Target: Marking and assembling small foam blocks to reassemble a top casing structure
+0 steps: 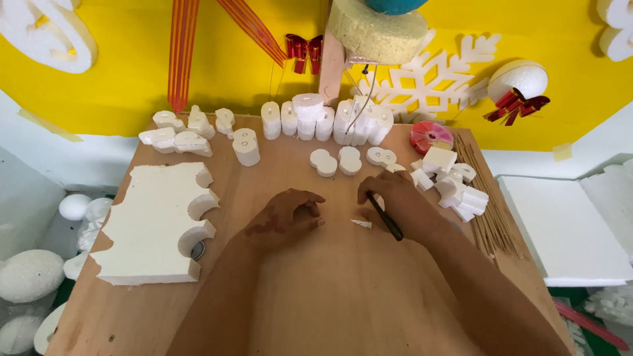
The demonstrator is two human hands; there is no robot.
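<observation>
On the plywood table [316, 303], mid-board, I see both hands resting close together. The left hand [283, 217] lies palm down, fingers curled loosely inward with the tips on the wood; whether they pinch anything I cannot tell, since the knuckles hide the underside. The right hand [395, 198] grips a black pen-like tool [386, 217], held slantwise, its lower end clear of the palm, its upper end lost under the fingers. A small white foam scrap [361, 224] lies on the board between the two hands, just beside the tool.

To the left sits a thick foam slab [148, 224] with rounded shapes cut out of its right edge; something dark shows in the lowest notch, too small to identify. Figure-eight foam cutouts [336, 161] lie ahead of the hands, more stand in a row [323, 118] at the far edge. Blocky foam offcuts [455, 181] are heaped right of the right hand, beside a bundle of thin wooden sticks [488, 204]. A round red dish [431, 136] behind them is blurred. Both forearms run off the bottom of the frame.
</observation>
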